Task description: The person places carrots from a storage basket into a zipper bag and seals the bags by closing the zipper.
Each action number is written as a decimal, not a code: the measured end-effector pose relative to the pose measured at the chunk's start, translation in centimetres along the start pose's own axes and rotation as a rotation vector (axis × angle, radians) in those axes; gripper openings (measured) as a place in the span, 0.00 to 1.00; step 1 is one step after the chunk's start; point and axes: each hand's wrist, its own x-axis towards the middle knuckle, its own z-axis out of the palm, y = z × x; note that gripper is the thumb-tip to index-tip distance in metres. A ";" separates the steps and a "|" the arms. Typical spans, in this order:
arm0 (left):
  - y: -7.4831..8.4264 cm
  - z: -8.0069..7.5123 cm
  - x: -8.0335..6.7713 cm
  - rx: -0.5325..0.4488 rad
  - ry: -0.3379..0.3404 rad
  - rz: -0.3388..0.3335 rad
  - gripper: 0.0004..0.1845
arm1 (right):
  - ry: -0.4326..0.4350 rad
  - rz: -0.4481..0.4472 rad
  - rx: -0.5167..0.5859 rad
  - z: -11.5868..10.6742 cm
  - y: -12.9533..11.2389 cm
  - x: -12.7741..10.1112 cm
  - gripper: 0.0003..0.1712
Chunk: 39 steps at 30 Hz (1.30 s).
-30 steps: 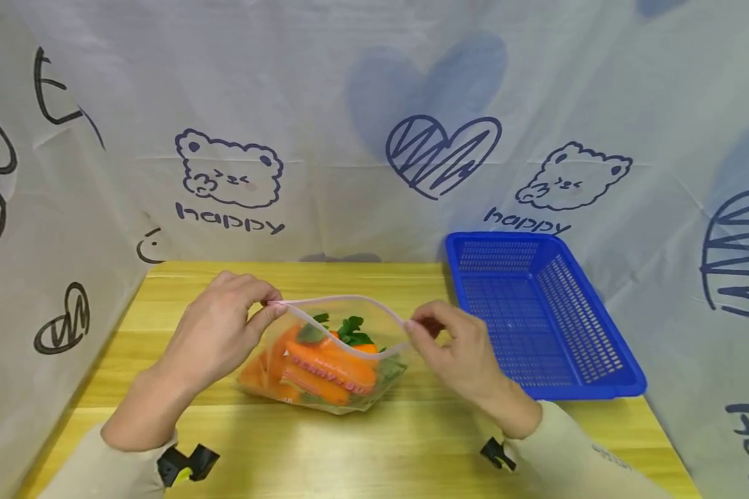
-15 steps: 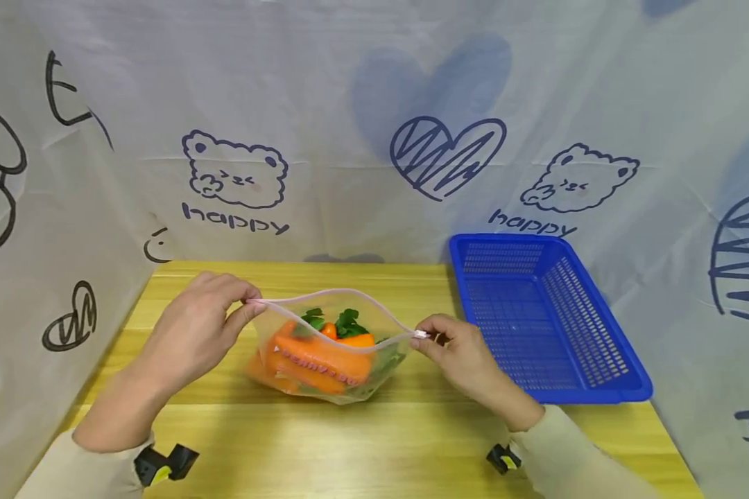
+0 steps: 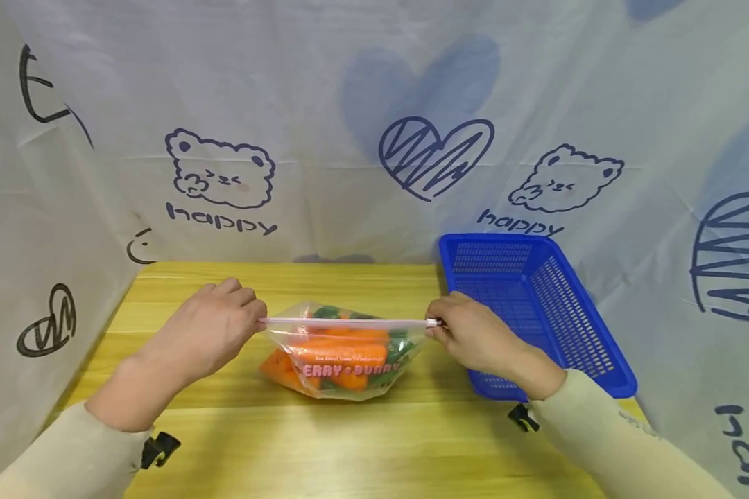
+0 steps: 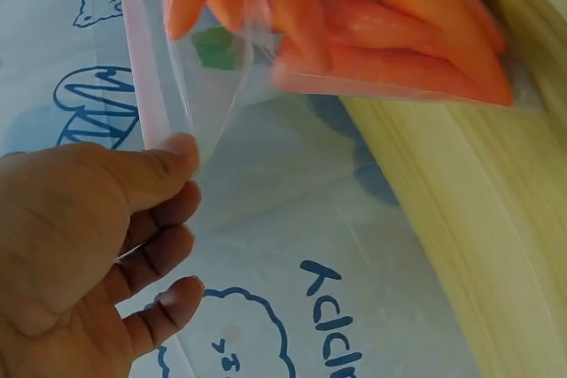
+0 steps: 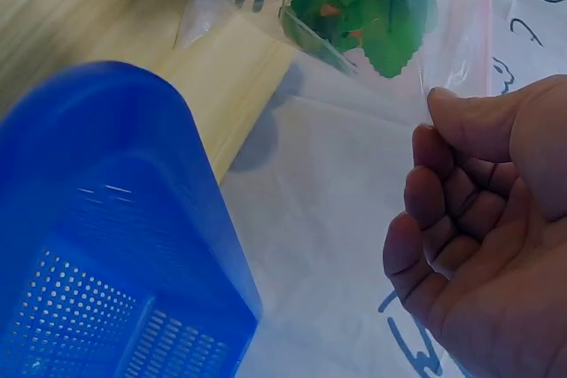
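Note:
A clear zip bag (image 3: pixel 343 384) with a pale pink top strip and printed letters sits mid-table in the head view. Inside are several orange carrots (image 4: pixel 390 50) with green leaves (image 5: pixel 363 6). My left hand (image 3: pixel 218 329) pinches the left end of the strip between thumb and forefinger, its other fingers loosely bent. At the opposite end, my right hand (image 3: pixel 474 333) pinches the strip's corner beside a small white slider (image 3: pixel 433 323). The strip is stretched straight between both hands, its two edges lying together.
A blue perforated basket (image 3: pixel 574 312) stands at the right of the yellow wood-grain table (image 3: pixel 287 450), close behind my right hand. Printed cloth (image 3: pixel 324 194) hangs behind the table and along both sides.
The bag's mouth was a wide loop and is now pulled into a straight line. The bag's printed side now faces me more squarely. Both hands keep their pinch at the ends.

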 end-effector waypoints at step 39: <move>10.1 -1.4 8.4 -0.144 0.003 -0.118 0.19 | 0.043 -0.074 0.012 -0.5 -1.4 1.3 0.04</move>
